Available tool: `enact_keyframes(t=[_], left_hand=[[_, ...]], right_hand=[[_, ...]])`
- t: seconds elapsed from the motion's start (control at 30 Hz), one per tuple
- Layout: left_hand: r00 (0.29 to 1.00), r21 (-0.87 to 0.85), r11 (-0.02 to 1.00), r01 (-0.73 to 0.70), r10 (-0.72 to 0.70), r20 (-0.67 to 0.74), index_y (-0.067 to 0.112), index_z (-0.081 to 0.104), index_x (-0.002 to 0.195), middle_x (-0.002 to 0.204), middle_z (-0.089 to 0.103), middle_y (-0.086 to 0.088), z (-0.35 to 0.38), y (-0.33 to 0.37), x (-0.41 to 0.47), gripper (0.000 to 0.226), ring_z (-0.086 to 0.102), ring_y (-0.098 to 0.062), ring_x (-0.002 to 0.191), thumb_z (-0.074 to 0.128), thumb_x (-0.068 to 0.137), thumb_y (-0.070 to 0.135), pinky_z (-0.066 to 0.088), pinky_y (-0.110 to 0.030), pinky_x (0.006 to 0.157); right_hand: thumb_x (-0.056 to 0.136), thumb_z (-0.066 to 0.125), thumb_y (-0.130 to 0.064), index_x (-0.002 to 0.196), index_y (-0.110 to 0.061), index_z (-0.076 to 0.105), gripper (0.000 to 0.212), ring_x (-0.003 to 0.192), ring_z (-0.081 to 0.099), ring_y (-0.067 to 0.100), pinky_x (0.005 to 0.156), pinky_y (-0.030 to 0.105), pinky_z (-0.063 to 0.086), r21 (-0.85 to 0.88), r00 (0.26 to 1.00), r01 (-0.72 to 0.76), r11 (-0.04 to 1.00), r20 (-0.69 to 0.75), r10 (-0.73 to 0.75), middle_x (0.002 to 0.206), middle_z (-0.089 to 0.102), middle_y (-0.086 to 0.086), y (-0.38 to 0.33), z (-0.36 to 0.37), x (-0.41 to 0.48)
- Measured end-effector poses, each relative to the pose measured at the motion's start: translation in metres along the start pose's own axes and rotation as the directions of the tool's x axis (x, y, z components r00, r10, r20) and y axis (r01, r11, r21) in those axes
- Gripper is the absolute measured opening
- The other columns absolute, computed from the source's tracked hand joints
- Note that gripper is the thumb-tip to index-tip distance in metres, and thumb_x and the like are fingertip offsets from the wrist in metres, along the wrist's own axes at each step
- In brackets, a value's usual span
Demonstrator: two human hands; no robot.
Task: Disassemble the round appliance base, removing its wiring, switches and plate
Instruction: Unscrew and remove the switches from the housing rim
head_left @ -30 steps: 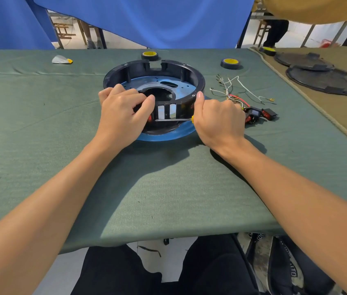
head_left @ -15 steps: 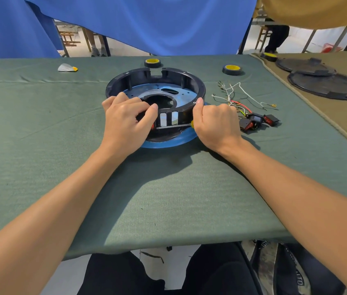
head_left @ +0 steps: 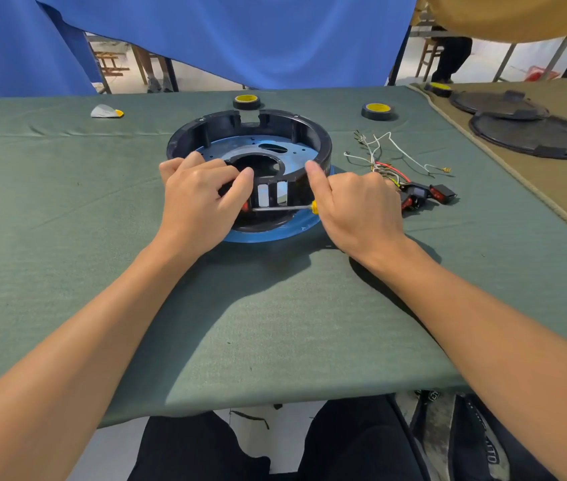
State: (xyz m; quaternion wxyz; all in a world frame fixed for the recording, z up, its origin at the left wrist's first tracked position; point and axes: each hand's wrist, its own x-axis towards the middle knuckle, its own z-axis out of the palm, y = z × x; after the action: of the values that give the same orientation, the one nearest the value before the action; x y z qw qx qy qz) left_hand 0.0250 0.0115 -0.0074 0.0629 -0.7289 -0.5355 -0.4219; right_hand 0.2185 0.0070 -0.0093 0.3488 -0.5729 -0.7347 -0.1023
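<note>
Left hand gripping round base, right hand holding screwdriver

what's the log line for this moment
left hand: grips base; right hand: holds screwdriver at front slots; wiring, switches: out on cloth

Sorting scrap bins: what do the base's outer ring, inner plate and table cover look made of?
Outer ring: glossy black moulded plastic, probably; sharp highlights. Inner plate: likely sheet metal, blue-tinted reflective sheen, punched holes. Table cover: green woven fabric, matte, creased.
</note>
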Motion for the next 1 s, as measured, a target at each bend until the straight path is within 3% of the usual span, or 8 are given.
enact_keyframes(t=[0.07,0.13,0.2,0.3,0.4,0.6,0.83,1.0], left_hand=[[0.997,0.007,0.999,-0.034,0.034,0.064,0.010,0.046,0.054,0.054,0.042,0.006,-0.004,-0.005,0.001,0.049,0.037,-0.016,0.070,0.041,0.097,0.034,0.020,-0.031,0.081],[0.992,0.007,0.999,-0.048,0.047,0.120,0.011,0.047,0.057,0.057,0.045,0.004,-0.008,-0.008,0.002,0.049,0.038,-0.016,0.072,0.039,0.098,0.037,0.022,-0.032,0.083],[0.990,-0.009,0.999,-0.037,0.038,0.135,0.015,0.044,0.056,0.058,0.045,0.006,-0.010,-0.009,0.002,0.048,0.038,-0.015,0.073,0.038,0.098,0.037,0.022,-0.032,0.084],[0.992,-0.015,0.999,-0.033,0.035,0.120,0.024,0.041,0.054,0.057,0.044,0.010,-0.010,-0.006,0.002,0.045,0.037,-0.013,0.072,0.039,0.097,0.038,0.021,-0.030,0.084],[0.990,-0.028,0.999,-0.024,0.028,0.135,0.031,0.037,0.053,0.056,0.043,0.012,-0.011,-0.005,0.002,0.045,0.037,-0.011,0.071,0.039,0.097,0.038,0.022,-0.031,0.085],[0.993,-0.043,0.999,-0.013,0.018,0.121,0.034,0.036,0.053,0.057,0.044,0.012,-0.009,-0.004,0.001,0.044,0.038,-0.007,0.072,0.040,0.096,0.038,0.021,-0.030,0.083],[0.994,-0.047,0.999,0.002,0.004,0.106,0.038,0.033,0.052,0.055,0.042,0.013,-0.008,-0.002,0.001,0.045,0.034,-0.012,0.073,0.043,0.097,0.034,0.021,-0.030,0.083],[0.997,-0.035,0.999,0.016,-0.014,0.077,0.026,0.044,0.054,0.055,0.043,0.013,-0.006,-0.002,0.001,0.042,0.035,-0.013,0.072,0.045,0.096,0.031,0.020,-0.029,0.081]], right_hand=[[0.095,0.037,-0.062,0.049,-0.013,0.044,0.067,0.052,0.050,0.028,0.055,0.033,0.034,0.097,0.994,-0.031,0.995,0.108,0.021,0.045,0.041,-0.003,0.003,-0.006,-0.002],[0.086,0.051,-0.066,0.065,-0.018,0.061,0.053,0.064,0.057,0.020,0.061,0.032,0.041,0.201,0.977,-0.017,0.979,0.210,-0.027,0.058,0.056,-0.009,0.010,-0.016,-0.004],[0.082,0.066,-0.053,0.082,-0.027,0.070,0.025,0.078,0.060,0.015,0.072,0.030,0.045,0.314,0.938,0.000,0.949,0.328,-0.108,0.076,0.065,-0.012,0.016,-0.025,-0.006],[0.085,0.069,-0.040,0.093,-0.026,0.074,0.018,0.083,0.060,0.014,0.079,0.030,0.045,0.400,0.912,-0.007,0.916,0.380,-0.158,0.085,0.068,-0.011,0.020,-0.026,-0.007],[0.087,0.066,-0.042,0.090,-0.025,0.074,0.019,0.085,0.060,0.017,0.078,0.031,0.044,0.369,0.923,0.011,0.929,0.353,-0.151,0.085,0.070,-0.008,0.018,-0.024,-0.004],[0.086,0.063,-0.050,0.067,-0.019,0.071,0.037,0.059,0.052,0.012,0.060,0.027,0.035,0.306,0.938,0.088,0.948,0.294,-0.182,0.056,0.059,-0.004,0.020,-0.015,0.008],[0.086,0.050,-0.062,0.050,-0.012,0.060,0.062,0.046,0.041,0.022,0.051,0.029,0.029,0.173,0.937,0.310,0.935,0.108,-0.331,0.043,0.047,0.002,0.021,0.000,0.021],[0.089,0.049,-0.057,0.046,-0.009,0.046,0.065,0.043,0.034,0.024,0.048,0.029,0.024,0.173,0.924,0.373,0.911,0.017,-0.382,0.041,0.039,0.003,0.025,0.007,0.023]])
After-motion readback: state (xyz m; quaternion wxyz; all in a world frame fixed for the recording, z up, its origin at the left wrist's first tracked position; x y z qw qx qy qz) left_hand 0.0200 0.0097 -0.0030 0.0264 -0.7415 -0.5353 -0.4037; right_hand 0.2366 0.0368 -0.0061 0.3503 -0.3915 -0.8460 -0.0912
